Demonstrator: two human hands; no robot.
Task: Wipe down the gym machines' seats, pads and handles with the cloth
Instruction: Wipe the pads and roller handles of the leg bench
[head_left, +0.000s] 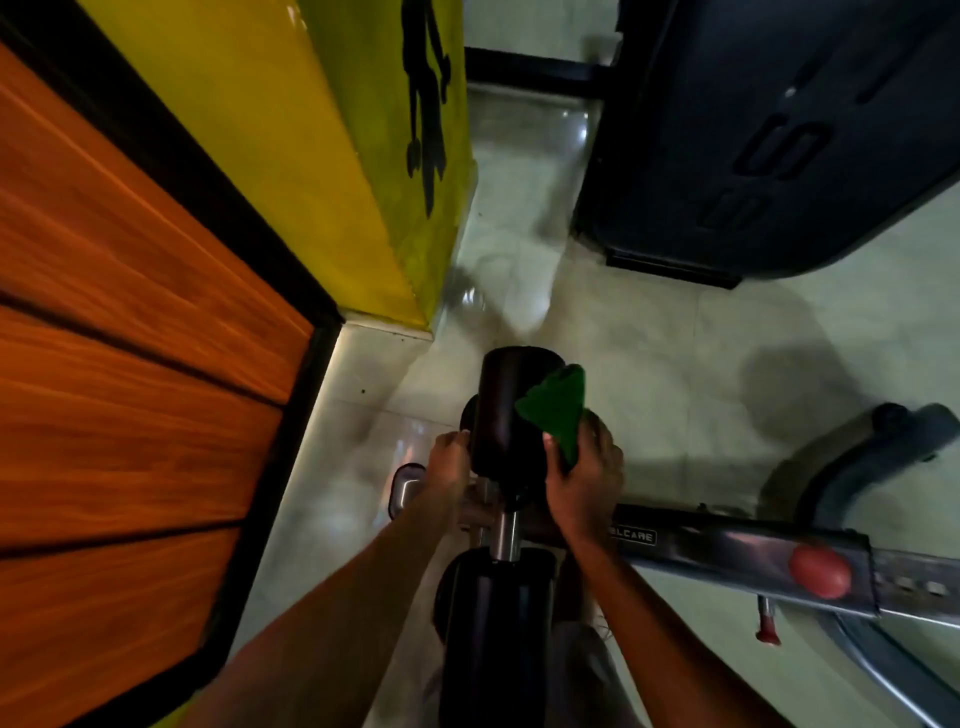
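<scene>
Wiping a pad looks to be the step in hand, judging by the head view: the right hand (582, 470) grips the green cloth (553, 410) and presses it to the right flank of the far roller pad (501, 410), while the left hand (449, 460) curls its fingers round the pad's left side to steady it. Next the cloth likely needs to sweep round the rest of this pad, then move to the near roller pad (496, 623) below the steel post (504, 530).
</scene>
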